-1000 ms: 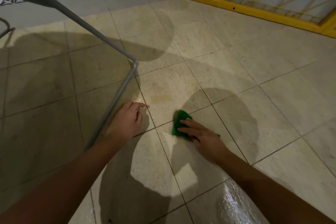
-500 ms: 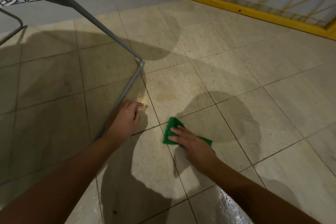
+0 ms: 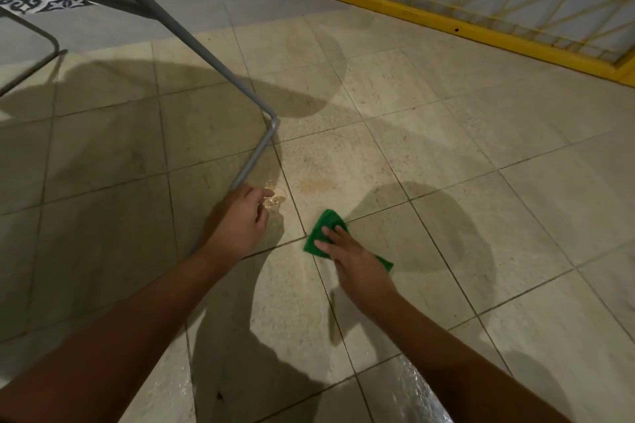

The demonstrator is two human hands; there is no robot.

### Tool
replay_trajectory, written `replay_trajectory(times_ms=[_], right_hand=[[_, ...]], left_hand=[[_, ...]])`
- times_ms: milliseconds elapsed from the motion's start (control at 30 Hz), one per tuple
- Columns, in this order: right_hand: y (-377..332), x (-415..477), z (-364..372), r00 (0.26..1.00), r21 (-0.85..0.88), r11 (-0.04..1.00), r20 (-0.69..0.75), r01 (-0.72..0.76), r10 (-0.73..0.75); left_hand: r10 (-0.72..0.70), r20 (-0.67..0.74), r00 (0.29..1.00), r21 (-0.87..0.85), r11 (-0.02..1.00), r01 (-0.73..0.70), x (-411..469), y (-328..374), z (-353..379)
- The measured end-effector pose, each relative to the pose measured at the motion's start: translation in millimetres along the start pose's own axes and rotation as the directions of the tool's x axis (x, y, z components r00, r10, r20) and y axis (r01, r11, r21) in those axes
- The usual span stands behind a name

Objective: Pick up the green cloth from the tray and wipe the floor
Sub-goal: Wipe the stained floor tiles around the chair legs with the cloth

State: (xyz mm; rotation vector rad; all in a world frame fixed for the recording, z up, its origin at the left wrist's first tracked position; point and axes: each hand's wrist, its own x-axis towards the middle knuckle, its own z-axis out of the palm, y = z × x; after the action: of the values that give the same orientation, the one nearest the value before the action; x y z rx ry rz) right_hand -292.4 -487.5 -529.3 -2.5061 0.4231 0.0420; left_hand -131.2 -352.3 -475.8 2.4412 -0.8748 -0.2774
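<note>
Where the thin grey metal tube frame point(image 3: 255, 154) meets the beige tiled floor point(image 3: 446, 182), the left hand point(image 3: 240, 221) rests with loose fingers, grasping nothing I can see. Just right of it, the folded green cloth point(image 3: 324, 226) lies across a grout line, pressed flat under the right hand point(image 3: 354, 261), whose fingers are straight. A yellow-framed mesh gate point(image 3: 412, 15) stands far right.

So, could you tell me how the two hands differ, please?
The right hand presses the green cloth with straight fingers; the left hand touches no cloth. The left hand lies at the grey metal frame, the right hand apart from it. Both are low at the tiled floor.
</note>
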Motion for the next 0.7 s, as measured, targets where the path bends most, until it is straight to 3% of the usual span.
replay_trajectory(times_ms=[100, 233, 367, 467, 567, 700], right_hand=[[28.4, -8.8, -11.1, 0.996, -0.097, 0.991, 0.035, 0.088, -0.085], [47.5, 20.9, -33.8, 0.994, -0.103, 0.988, -0.014, -0.113, 0.112], [37.8, 71.9, -40.7, 0.955, -0.031, 0.965, -0.153, -0.261, 0.254], [21.8, 103.5, -36.9, 0.948, -0.029, 0.952, -0.106, -0.304, 0.3], [7.7, 117.6, -27.3, 0.968, -0.024, 0.969, -0.065, -0.244, 0.242], [4.7, 89.8, -16.2, 0.997, -0.02, 0.998, 0.041, 0.06, -0.059]], left_hand=[[-0.027, -0.023, 0.999, -0.007, 1.0, 0.027, 0.4, -2.9, -0.8], [-0.031, -0.036, 0.999, 0.028, 0.999, 0.032, 2.4, -11.5, 0.3], [-0.006, -0.046, 0.999, 0.076, 0.997, 0.009, 6.1, -20.8, 2.1], [-0.033, -0.064, 0.997, 0.078, 0.996, 0.038, 13.7, -26.7, 0.5], [-0.032, -0.112, 0.993, 0.057, 0.998, 0.038, 19.0, -32.3, -0.4], [-0.025, -0.149, 0.988, 0.018, 0.999, 0.028, 24.2, -38.6, -0.4]])
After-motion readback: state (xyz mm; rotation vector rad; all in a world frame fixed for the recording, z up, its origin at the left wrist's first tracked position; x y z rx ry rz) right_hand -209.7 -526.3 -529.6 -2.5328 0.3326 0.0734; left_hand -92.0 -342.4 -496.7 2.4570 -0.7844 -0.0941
